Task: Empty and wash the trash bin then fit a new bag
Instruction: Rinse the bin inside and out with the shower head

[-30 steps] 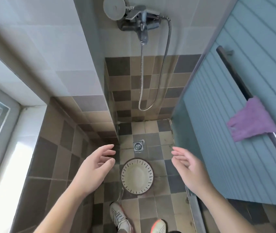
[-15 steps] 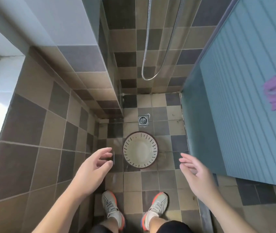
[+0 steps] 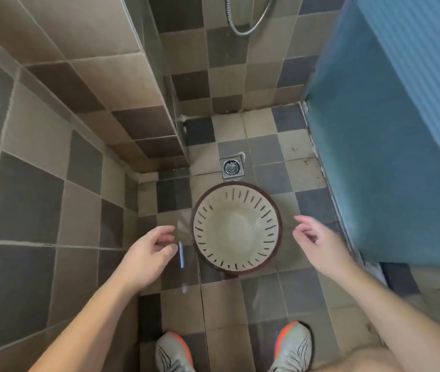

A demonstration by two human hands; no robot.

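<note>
No readable text, label or number anywhere.

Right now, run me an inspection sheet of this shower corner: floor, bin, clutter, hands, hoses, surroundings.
Surface: tiled floor, checkered, no standing water seen.
Job's things: trash bin upright, empty, no bag fitted, just short of the floor drain.
Clutter: nothing seen.
Grips: left hand and right hand open, either side of the bin, touching nothing.
Cables: shower hose hangs looped at the far wall.
Surroundings: tiled walls, blue door at right, shoes behind the bin.
</note>
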